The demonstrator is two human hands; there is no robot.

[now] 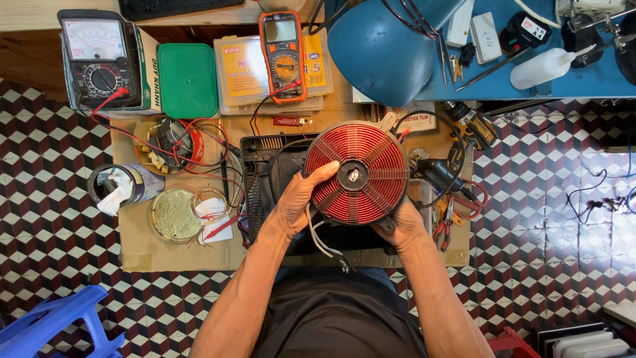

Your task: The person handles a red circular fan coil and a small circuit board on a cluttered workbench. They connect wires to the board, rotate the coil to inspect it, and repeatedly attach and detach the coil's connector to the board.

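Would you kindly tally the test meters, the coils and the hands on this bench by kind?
Analogue meter: 1
Digital meter: 1
Red coil, held by left hand and right hand: 1
Hands: 2
Total: 5

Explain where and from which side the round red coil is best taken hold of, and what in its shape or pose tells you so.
Probably by the outer rim, from two opposite sides. The red coil is a flat disc of fine windings, held face-up over the black casing. The left hand clasps its left edge, thumb toward the hub; the right hand supports the lower right edge. White leads hang beneath, so avoid gripping there.
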